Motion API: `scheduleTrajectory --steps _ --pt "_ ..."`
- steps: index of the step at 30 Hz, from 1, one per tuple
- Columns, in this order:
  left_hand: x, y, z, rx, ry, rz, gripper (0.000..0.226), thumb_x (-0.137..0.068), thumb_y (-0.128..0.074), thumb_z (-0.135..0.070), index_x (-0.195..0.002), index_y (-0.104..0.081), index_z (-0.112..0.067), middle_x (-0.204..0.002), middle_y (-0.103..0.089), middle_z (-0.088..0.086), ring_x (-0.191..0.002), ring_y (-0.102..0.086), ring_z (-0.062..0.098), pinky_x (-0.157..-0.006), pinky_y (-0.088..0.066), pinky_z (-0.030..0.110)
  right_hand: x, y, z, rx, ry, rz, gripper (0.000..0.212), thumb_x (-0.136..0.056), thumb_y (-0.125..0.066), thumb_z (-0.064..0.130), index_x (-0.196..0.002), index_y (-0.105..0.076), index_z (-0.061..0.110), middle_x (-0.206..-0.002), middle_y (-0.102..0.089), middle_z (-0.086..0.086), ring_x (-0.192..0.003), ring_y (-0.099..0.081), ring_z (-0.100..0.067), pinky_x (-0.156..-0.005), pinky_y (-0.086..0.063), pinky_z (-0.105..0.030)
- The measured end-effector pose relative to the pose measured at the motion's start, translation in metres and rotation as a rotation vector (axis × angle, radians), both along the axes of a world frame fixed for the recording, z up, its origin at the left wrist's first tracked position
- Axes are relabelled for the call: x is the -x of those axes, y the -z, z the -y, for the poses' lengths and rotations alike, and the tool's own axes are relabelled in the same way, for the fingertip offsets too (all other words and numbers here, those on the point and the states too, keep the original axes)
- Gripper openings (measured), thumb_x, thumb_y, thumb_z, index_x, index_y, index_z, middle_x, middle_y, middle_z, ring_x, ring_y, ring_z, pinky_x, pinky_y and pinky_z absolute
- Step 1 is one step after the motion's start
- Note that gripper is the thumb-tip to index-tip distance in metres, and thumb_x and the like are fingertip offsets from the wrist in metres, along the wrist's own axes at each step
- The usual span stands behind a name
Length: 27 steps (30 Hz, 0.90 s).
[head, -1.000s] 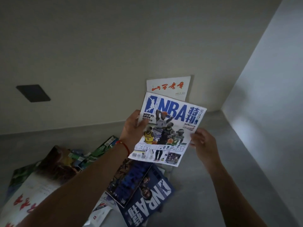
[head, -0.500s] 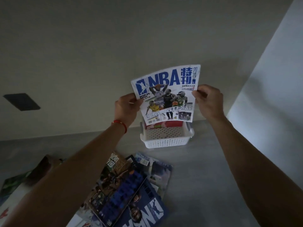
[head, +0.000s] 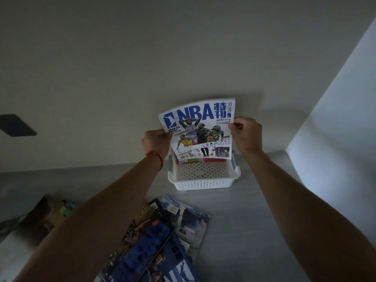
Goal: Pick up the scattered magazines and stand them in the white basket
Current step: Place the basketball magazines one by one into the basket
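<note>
1. Left hand [head: 155,142] pinching left edge of NBA magazine [head: 200,129], fingers curled round it; red string band [head: 155,160] on that wrist.
2. Right hand [head: 245,134] pinching right edge of same magazine, fingers curled on it.
3. Magazine upright, cover facing camera, slightly bowed, top edge against wall [head: 142,58]; bottom edge now dipping into back of basket [head: 203,180], lower than 0.5 s ago, when it hung just above rim.
4. One second ago, held tilted and nearer camera, above floor pile; since then turned upright, carried forward and lowered at basket.
5. Both hands lower in frame than 0.5 s ago, arms stretched further forward.
6. Basket white, perforated, on grey floor [head: 254,220] against wall; red item [head: 213,159] showing inside behind held magazine, identity unclear.
7. White red-lettered magazine seen behind a second ago now hidden by held copy; cannot tell its pose.
8. Dark blue magazines [head: 146,241] fanned flat on floor, near camera, well apart from basket; same overlap as before.
9. More magazines [head: 46,212] at left on floor, blurred, partly behind left forearm.
10. Dark square plate [head: 16,125] on wall at left.
11. Pale side wall [head: 335,119] at right, brighter than rest.
</note>
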<state>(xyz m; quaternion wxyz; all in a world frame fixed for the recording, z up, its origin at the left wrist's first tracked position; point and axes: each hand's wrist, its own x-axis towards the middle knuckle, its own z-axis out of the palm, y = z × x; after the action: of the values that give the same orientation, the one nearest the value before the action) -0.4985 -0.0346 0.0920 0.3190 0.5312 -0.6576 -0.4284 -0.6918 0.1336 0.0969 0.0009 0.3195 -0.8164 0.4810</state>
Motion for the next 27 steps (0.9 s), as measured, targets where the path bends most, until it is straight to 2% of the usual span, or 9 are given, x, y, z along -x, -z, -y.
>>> scheduleTrajectory --steps 4,8,10,12,15,18,20,23,27 --pt "-0.007 0.006 0.01 0.028 -0.021 -0.025 0.02 -0.081 -0.074 -0.029 -0.098 -0.08 -0.02 -0.079 -0.079 0.0 -0.077 -0.075 0.011 -0.08 -0.062 0.03 -0.003 0.002 0.001 0.022 -0.046 0.012 0.009 -0.09 -0.071 0.012 -0.093 -0.077 0.008 -0.084 -0.076 -0.003 -0.073 -0.072 -0.014 -0.073 -0.062 -0.032" --pt "-0.006 0.022 0.004 -0.032 -0.002 -0.014 0.021 -0.081 -0.075 -0.026 -0.099 -0.08 -0.018 -0.082 -0.08 0.004 -0.082 -0.075 0.015 -0.082 -0.062 0.031 -0.002 0.013 0.0 -0.055 -0.032 0.009 0.01 -0.089 -0.069 0.009 -0.086 -0.077 0.004 -0.08 -0.075 -0.008 -0.072 -0.072 -0.022 -0.072 -0.061 -0.038" --pt "-0.001 0.027 0.0 -0.086 -0.037 -0.009 0.021 -0.08 -0.073 -0.027 -0.097 -0.081 -0.018 -0.084 -0.08 0.006 -0.087 -0.075 0.017 -0.081 -0.062 0.032 -0.001 0.02 -0.001 -0.098 -0.017 0.043 0.011 -0.09 -0.067 0.006 -0.084 -0.075 0.002 -0.081 -0.075 -0.01 -0.077 -0.072 -0.026 -0.069 -0.058 -0.031" --pt "0.004 0.028 -0.002 -0.126 -0.049 -0.014 0.021 -0.081 -0.07 -0.026 -0.097 -0.081 -0.018 -0.087 -0.08 0.004 -0.089 -0.074 0.018 -0.081 -0.059 0.031 -0.001 0.026 -0.003 -0.153 0.008 0.099 0.011 -0.092 -0.064 0.005 -0.094 -0.075 0.003 -0.095 -0.076 -0.012 -0.089 -0.072 -0.026 -0.073 -0.05 -0.021" --pt "0.009 0.03 -0.003 -0.124 0.075 -0.012 0.027 -0.081 -0.064 -0.013 -0.102 -0.078 -0.022 -0.086 -0.076 -0.004 -0.086 -0.073 0.019 -0.081 -0.059 0.029 -0.005 0.029 -0.009 -0.142 -0.064 0.297 0.036 -0.091 -0.057 -0.002 -0.124 -0.067 0.01 -0.123 -0.071 -0.007 -0.114 -0.066 -0.022 -0.089 -0.047 -0.019" --pt "0.007 0.034 -0.002 -0.233 0.127 -0.073 0.044 -0.084 -0.062 -0.002 -0.125 -0.067 -0.018 -0.12 -0.072 0.005 -0.108 -0.068 0.024 -0.097 -0.056 0.035 -0.017 0.028 -0.015 -0.036 -0.182 0.49 0.056 -0.091 -0.056 -0.005 -0.143 -0.047 0.013 -0.144 -0.056 -0.008 -0.131 -0.054 -0.021 -0.108 -0.044 -0.037" --pt "-0.001 0.037 -0.006 -0.282 0.141 -0.078 0.055 -0.088 -0.06 0.001 -0.141 -0.053 -0.013 -0.139 -0.061 0.009 -0.122 -0.061 0.024 -0.101 -0.053 0.032 -0.029 0.031 -0.021 -0.095 -0.17 0.423 0.052 -0.093 -0.056 0.0 -0.142 -0.048 0.012 -0.143 -0.057 -0.009 -0.125 -0.058 -0.019 -0.099 -0.045 -0.03" --pt "-0.037 0.04 -0.027 -0.151 0.188 -0.021 0.045 -0.089 -0.053 0.001 -0.129 -0.062 -0.017 -0.126 -0.066 0.005 -0.107 -0.067 0.019 -0.065 -0.049 0.005 -0.064 0.042 -0.037 -0.147 -0.179 0.206 0.032 -0.094 -0.057 0.003 -0.123 -0.067 0.009 -0.122 -0.07 -0.008 -0.103 -0.067 -0.014 -0.083 -0.048 -0.015" --pt "-0.122 0.059 -0.064 -0.061 0.255 0.117 0.042 -0.082 -0.052 0.006 -0.094 -0.069 -0.03 -0.1 -0.071 -0.004 -0.088 -0.068 0.002 -0.063 -0.042 0.001 -0.141 0.067 -0.062 -0.179 -0.361 0.193 0.015 -0.096 -0.062 0.018 -0.105 -0.073 0.014 -0.1 -0.074 0.004 -0.089 -0.069 -0.005 -0.08 -0.058 -0.022"
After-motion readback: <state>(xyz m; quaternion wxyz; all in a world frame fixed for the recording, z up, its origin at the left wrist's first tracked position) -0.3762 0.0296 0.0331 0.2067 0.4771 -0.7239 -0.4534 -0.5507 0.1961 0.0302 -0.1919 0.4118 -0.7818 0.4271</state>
